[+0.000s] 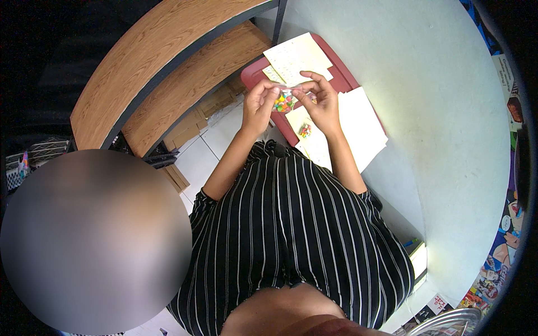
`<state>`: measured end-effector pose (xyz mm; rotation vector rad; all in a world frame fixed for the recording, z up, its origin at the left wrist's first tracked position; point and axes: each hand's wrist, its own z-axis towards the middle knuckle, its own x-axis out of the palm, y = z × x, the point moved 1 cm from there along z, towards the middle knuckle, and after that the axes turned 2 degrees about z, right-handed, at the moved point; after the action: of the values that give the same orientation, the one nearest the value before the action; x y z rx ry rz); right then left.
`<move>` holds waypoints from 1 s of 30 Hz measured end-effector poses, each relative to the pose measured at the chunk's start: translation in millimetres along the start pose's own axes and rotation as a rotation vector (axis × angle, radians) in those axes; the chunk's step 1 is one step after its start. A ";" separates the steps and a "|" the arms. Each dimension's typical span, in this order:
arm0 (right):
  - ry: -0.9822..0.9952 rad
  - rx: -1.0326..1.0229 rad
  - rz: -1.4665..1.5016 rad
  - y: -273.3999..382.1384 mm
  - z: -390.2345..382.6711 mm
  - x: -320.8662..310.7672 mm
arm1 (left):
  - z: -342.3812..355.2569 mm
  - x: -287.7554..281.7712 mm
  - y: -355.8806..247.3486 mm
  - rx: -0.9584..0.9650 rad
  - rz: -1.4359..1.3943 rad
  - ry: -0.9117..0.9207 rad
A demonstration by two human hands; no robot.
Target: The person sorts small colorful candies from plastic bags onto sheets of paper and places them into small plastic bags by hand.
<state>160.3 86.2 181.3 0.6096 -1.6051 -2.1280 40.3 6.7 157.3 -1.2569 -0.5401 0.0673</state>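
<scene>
Both hands hold up a small clear plastic bag [284, 102] with round candies of several colours in its lower part. My left hand [259, 105] pinches the bag's upper left edge between thumb and fingers. On the other side, my right hand [321, 103] grips the upper right edge, its thumb and fingertips close to the left hand's. Below the right hand, a second little bag of colourful candies [305, 130] lies on pale paper. Sheets of cream paper [353, 126] cover much of a red table [357, 80] under my hands.
More yellowish sheets with writing [300, 56] lie at the table's far end. A wood-topped shelf unit [185, 89] stands at the left, with cardboard [188, 127] beneath it. A pale wall [431, 112] runs along the right. A large blurred round patch hides the lower left.
</scene>
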 end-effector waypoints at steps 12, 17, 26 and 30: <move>-0.059 -0.097 -0.075 15.3 -2.4 8.3 | 2.3 -4.8 8.1 0.038 0.075 -0.004; -0.051 -0.031 -0.020 9.1 -4.4 8.8 | 2.4 -2.3 3.0 0.157 0.226 -0.007; -0.033 0.004 -0.021 5.7 -7.5 7.9 | 3.8 -10.7 10.1 0.140 0.317 0.081; -0.027 -0.106 -0.184 0.8 -8.6 6.3 | 4.8 -9.5 8.8 0.134 0.431 0.082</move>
<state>160.0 75.8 179.3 0.7212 -1.4894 -2.3456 32.1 10.5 146.9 -1.2203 -0.1830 0.4053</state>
